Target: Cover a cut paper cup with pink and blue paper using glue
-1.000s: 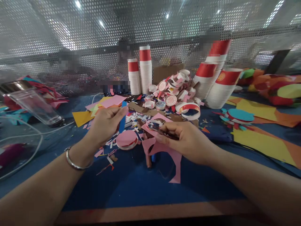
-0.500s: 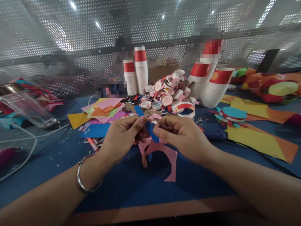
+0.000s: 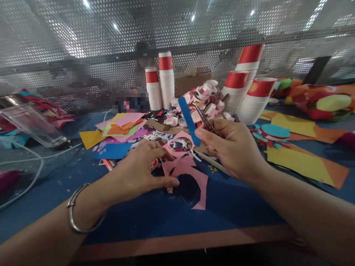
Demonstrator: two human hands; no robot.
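My right hand [image 3: 230, 147] pinches a blue paper strip [image 3: 188, 120] by its lower end and also holds a thin dark tool with a pointed metal tip [image 3: 204, 119]. The strip stands out upward and has rounded ends. My left hand [image 3: 141, 166] is low over the table, its thumb and fingers apart, beside a pink paper offcut [image 3: 203, 188] with a curved cutout. Under its fingers lies a brownish item [image 3: 170, 190], mostly hidden. A white and red ring [image 3: 177, 145] rests on pink paper between my hands.
Behind are stacked paper cups [image 3: 166, 83] and a heap of cut cup pieces [image 3: 208, 92]. Colored sheets [image 3: 124, 127] and a clear container [image 3: 34, 123] lie left. At right are a turquoise-topped paper piece [image 3: 274, 131], yellow sheets [image 3: 302, 162] and a black cable.
My left hand has let go of the blue strip, moved down and left, and opened. My right hand has moved right and slightly up, keeping the strip and the tool.
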